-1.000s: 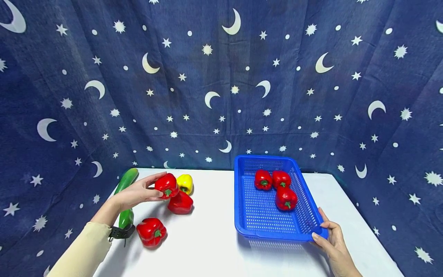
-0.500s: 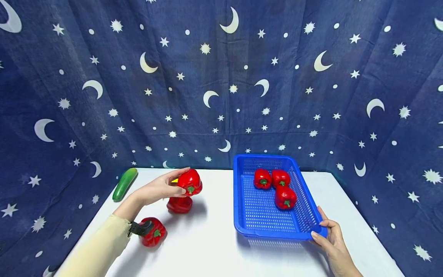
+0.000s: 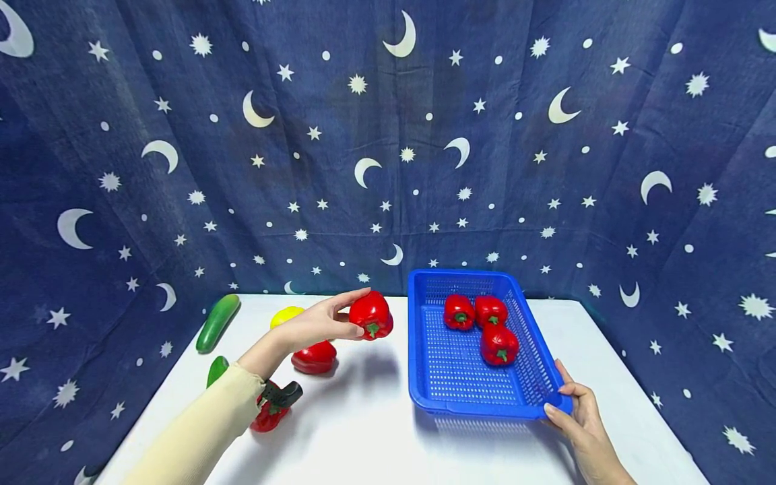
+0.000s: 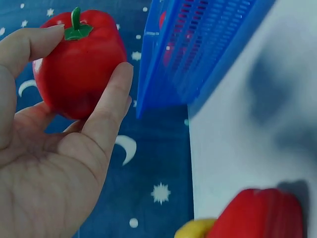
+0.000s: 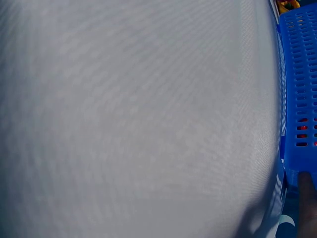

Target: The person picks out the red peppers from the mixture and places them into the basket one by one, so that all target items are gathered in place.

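Note:
My left hand (image 3: pixel 324 320) holds a red bell pepper (image 3: pixel 371 315) above the table, left of the blue basket (image 3: pixel 473 408). In the left wrist view the thumb lies by the green stem and the other fingers wrap the red bell pepper (image 4: pixel 81 67) from the side and below. My right hand (image 3: pixel 578 421) grips the basket's near right corner, thumb over the rim. Three red bell peppers lie inside the basket, one of them the nearest red pepper (image 3: pixel 500 345). The right wrist view catches only a dark finger (image 5: pixel 306 203) at the basket's wall (image 5: pixel 299 94).
On the left of the white table (image 3: pixel 364 431) lie a cucumber (image 3: pixel 218 323), a second green vegetable (image 3: pixel 217 369) partly behind the sleeve, a yellow pepper (image 3: pixel 286 315), and a red pepper (image 3: pixel 314 358). Another red pepper (image 3: pixel 267 419) is partly covered by the wrist strap. A starry curtain (image 3: pixel 388 135) hangs behind.
My left hand has carried the red bell pepper rightward, away from the yellow pepper and toward the basket. My right hand stays at the basket corner, and the basket keeps its place.

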### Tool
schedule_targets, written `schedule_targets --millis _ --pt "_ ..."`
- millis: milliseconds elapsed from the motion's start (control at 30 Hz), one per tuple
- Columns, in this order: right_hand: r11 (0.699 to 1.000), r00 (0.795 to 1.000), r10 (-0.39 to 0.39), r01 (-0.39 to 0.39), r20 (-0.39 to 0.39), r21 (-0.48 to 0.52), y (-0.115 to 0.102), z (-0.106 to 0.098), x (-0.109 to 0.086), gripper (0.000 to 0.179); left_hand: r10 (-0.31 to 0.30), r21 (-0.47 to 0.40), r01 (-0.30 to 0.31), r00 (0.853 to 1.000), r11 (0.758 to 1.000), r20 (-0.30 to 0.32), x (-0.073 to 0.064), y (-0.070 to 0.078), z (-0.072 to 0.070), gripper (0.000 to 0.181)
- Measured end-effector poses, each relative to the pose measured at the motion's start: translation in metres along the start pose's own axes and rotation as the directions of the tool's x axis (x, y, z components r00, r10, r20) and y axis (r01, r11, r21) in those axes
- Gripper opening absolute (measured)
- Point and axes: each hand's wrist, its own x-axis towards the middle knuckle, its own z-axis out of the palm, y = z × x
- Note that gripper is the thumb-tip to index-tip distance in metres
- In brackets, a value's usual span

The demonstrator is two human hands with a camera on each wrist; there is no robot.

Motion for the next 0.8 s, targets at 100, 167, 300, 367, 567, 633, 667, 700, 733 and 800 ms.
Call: schedule_targets --millis 100,167,300,367,567,633,667,700,733,800 --pt "1.0 1.0 -0.009 0.009 0.003 0.004 0.0 0.0 -0.001 0.037 0.017 0.002 -0.017 1.0 1.0 0.011 0.006 0.004 0.008 0.078" --pt "1.0 1.0 -0.011 0.011 0.002 0.005 0.0 0.0 -0.001 0.037 0.018 0.014 -0.018 1.0 1.0 0.01 0.01 0.006 0.014 0.078" --pt "1.0 1.0 -0.008 0.008 -0.002 0.001 -0.001 0.0 -0.001 0.037 0.015 0.032 -0.015 1.0 0.999 0.019 0.018 0.01 0.025 0.079" --pt "1.0 1.0 -0.009 0.009 0.0 -0.005 -0.001 0.0 -0.002 0.037 0.019 0.033 -0.02 0.999 0.999 0.03 0.022 0.013 0.031 0.08" --pt "1.0 1.0 -0.018 0.018 0.009 -0.007 0.0 0.0 -0.002 0.037 0.044 -0.007 -0.043 0.995 0.999 0.087 0.035 0.023 0.047 0.083" --pt "1.0 1.0 -0.01 0.01 0.008 -0.006 0.0 0.0 -0.001 0.037 0.049 -0.011 -0.048 0.993 0.999 0.104 0.039 0.026 0.052 0.083" --pt "1.0 1.0 -0.005 0.005 0.007 -0.007 0.0 0.0 -0.001 0.038 0.051 -0.011 -0.05 0.993 0.999 0.11 0.041 0.028 0.054 0.084" --pt "1.0 1.0 0.001 -0.001 0.004 -0.007 0.0 0.0 0.0 0.038 0.052 -0.007 -0.051 0.992 0.999 0.116 0.043 0.029 0.057 0.084" --pt "1.0 1.0 0.007 -0.007 0.002 -0.007 0.0 0.0 0.0 0.038 0.054 -0.006 -0.054 0.991 0.999 0.122 0.045 0.03 0.059 0.084" --pt "1.0 1.0 0.016 -0.016 -0.003 -0.005 0.0 0.001 0.0 0.039 0.06 0.002 -0.061 0.989 0.998 0.135 0.049 0.031 0.064 0.084"
